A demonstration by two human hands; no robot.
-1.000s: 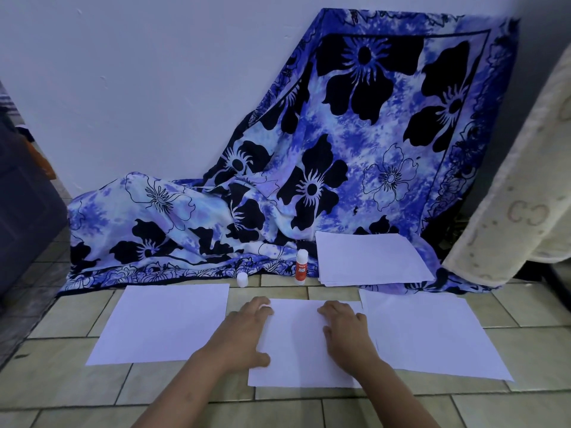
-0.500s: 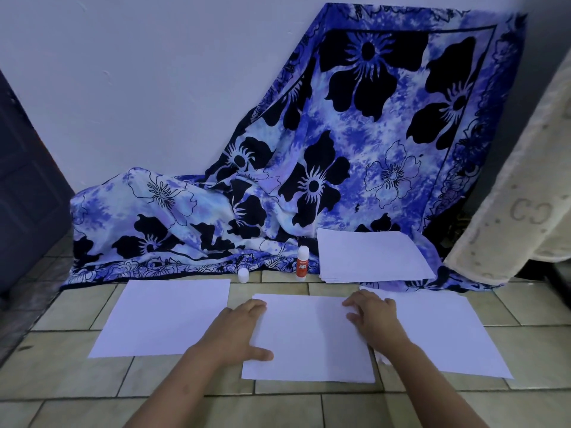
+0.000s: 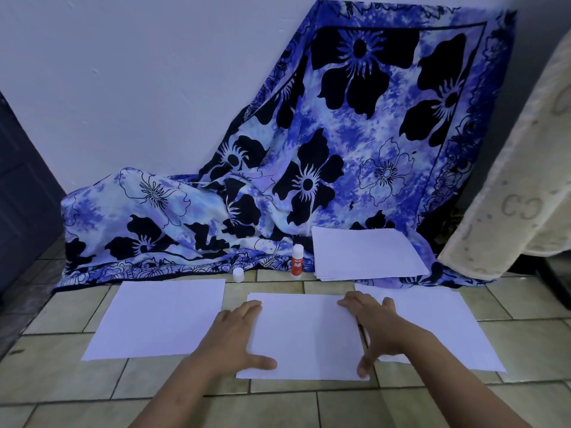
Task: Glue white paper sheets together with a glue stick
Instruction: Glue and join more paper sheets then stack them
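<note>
Left hand lies flat, fingers straight, on the middle sheet at its nine o'clock edge. Right hand lies likewise at three o'clock, hiding part of that edge. Glue stick stands at twelve o'clock.

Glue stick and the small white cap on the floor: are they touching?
Apart. The head view shows a plain gap of floor between the upright glue stick and the cap.

Illumination was dim, diffuse and cool, giving the frame a blue-violet cast; its source direction could not be determined. Shadows were soft and faint, and the paper sheets rendered as flat pale lilac. Wide-angle distortion bowed the floor tiles toward the frame edges, while focus was sharp centrally and slightly soft at the corners.
</note>
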